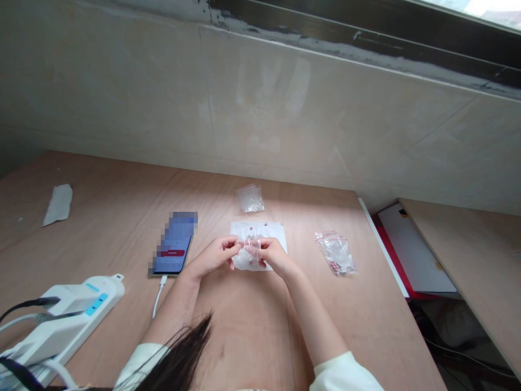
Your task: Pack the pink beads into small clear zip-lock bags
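Observation:
Both hands are close together over a white sheet of paper on the wooden table. Between them is a small clear plastic bag, its details hard to make out. My left hand pinches the bag's left side with thumb and forefinger. On the right side, my right hand grips it with the fingers closed. Several small reddish beads lie on the paper around the hands. Whatever the bag contains is too small to tell.
Behind the paper lie clear zip bags; more zip bags with dark red beads are to the right. On the left are a phone on a white cable, a power strip with plugs, and a scrap of white paper.

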The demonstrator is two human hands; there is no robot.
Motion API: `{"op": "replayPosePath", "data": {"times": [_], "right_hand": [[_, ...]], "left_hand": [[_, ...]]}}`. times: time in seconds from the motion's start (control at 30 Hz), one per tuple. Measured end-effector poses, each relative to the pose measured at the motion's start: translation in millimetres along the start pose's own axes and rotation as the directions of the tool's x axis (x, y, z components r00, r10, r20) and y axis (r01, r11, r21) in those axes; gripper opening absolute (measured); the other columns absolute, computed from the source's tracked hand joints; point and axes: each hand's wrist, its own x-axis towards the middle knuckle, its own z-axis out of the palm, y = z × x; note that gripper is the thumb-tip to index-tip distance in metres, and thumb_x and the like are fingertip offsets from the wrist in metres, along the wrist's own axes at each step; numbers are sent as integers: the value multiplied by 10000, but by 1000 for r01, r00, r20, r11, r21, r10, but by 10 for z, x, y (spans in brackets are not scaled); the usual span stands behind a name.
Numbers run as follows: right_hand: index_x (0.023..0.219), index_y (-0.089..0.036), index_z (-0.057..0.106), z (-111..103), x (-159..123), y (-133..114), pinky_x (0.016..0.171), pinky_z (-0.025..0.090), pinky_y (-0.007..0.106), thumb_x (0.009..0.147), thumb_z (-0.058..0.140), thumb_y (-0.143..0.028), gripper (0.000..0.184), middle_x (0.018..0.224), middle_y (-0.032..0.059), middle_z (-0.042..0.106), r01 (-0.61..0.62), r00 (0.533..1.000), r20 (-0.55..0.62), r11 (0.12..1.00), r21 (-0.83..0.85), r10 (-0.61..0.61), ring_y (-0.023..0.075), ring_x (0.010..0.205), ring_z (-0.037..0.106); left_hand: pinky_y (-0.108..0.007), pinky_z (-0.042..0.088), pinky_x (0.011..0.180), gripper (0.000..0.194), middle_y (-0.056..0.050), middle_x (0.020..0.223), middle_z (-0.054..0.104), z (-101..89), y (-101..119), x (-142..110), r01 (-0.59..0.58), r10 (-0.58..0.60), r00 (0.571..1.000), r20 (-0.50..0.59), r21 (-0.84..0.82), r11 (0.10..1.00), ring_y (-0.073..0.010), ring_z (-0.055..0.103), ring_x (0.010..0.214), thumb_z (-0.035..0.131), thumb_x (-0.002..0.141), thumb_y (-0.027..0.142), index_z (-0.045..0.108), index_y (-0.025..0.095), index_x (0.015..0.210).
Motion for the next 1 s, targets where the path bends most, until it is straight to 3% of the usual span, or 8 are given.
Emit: {"op": "replayPosePath", "data": {"times": [0.2,0.4,0.57,0.63,0.7,0.77,0.87,1.0], "right_hand": [[741,-132,665,54,-32,-3,371,236,187,584,638,-384,298,497,-27,459,-8,993,-121,994,-112,-6,40,402,331],[712,-137,672,130,-60,5,370,288,194,574,641,-366,269,549,4,538,44,980,-191,996,-78,-58,65,425,397],[645,-150,668,14,-34,54,503,410,243,582,622,-348,213,775,60,622,89,938,-333,995,-44,-98,132,595,527],[724,-161,674,-107,-7,145,551,420,261,604,600,-330,220,771,59,616,92,888,-439,988,-127,-139,144,627,535],[767,-166,675,-236,29,268,596,414,274,621,582,-283,210,729,55,598,58,806,-548,952,-299,-222,149,640,529],[759,-173,681,-334,67,386,630,404,278,634,563,-240,184,682,48,571,11,757,-573,884,-467,-312,154,650,523],[801,-193,678,-390,111,490,628,396,269,669,523,-218,205,664,40,546,-22,766,-529,808,-588,-364,153,651,517],[831,-189,673,-355,140,487,620,395,262,686,510,-230,222,672,42,543,-42,790,-499,781,-624,-356,154,657,522]], "left_hand": [[-197,405,517,247,32,631,495,65,-36,-35,-59,59,998,-24,-28,998,-60,495,488,460,759,359,501,130,677],[-184,385,441,254,34,610,488,124,-23,-14,-24,23,998,-52,-16,1000,-63,482,461,491,726,369,466,140,620],[-197,397,477,275,59,533,432,41,-91,-24,-64,52,979,-197,-56,996,-69,461,457,489,720,385,433,153,582],[-199,394,508,277,61,533,424,2,-152,-45,-84,55,959,-277,-94,992,-63,459,456,481,732,372,426,152,574],[-202,392,528,253,47,578,457,-15,-216,-63,-97,46,945,-324,-142,985,-62,468,477,481,739,362,462,144,613],[-204,393,535,234,33,600,481,-8,-269,-71,-108,39,940,-340,-186,977,-67,467,498,499,731,359,502,137,659],[-193,392,529,223,29,584,484,15,-312,-67,-117,31,937,-349,-227,967,-70,452,517,531,715,350,529,131,673],[-185,393,524,219,30,580,487,13,-332,-72,-108,2,928,-372,-264,959,-69,453,524,541,711,350,541,133,684]]}}
